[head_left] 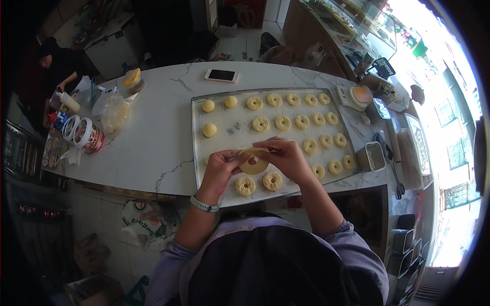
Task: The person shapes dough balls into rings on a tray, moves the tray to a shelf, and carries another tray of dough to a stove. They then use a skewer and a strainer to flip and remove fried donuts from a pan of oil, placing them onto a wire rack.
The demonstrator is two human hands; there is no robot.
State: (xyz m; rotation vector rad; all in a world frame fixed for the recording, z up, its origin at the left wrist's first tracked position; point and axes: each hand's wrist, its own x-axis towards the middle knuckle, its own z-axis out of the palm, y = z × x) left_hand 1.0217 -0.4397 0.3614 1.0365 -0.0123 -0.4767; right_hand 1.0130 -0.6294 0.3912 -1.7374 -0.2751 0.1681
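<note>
A thin ring of pale dough (254, 168) is held up over the tray, with a wide hole in its middle. My left hand (220, 166) pinches its left side, a pale watch on the wrist. Gripping its upper right side is my right hand (290, 159). Below them lies a large metal baking tray (201, 155). Several dough rings (283, 122) stand in rows over its middle and right, and two more, one a dough ring (245, 186), lie at the near edge. Smooth dough balls (210, 130) sit at the upper left; something pale shows partly behind my left hand.
A phone (221, 75) lies beyond the tray. Tubs (89, 135), a plastic bag (117, 115) and a squeeze bottle (69, 102) stand left. Right are a scale (356, 97), a metal tin (374, 156) and scissors (399, 190). Another person (58, 76) is at the far left.
</note>
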